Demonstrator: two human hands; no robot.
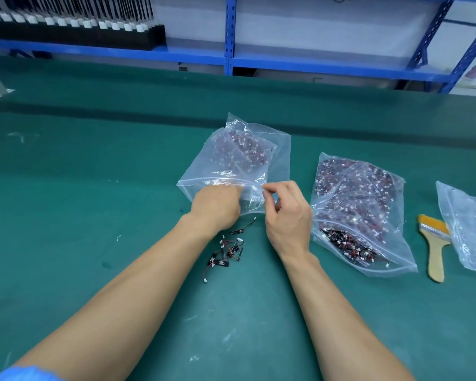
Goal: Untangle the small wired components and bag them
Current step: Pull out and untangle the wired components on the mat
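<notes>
Wired components (226, 251) loose, right grip (287, 218) pinching bag (239, 160)

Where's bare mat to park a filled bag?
Widest bare mat lies left of the open bag and left hand. A band behind the bags, before the shelf, is also free. Crowded: right side, full bag, brush and end bag sit close; loose components lie between the forearms.
</notes>
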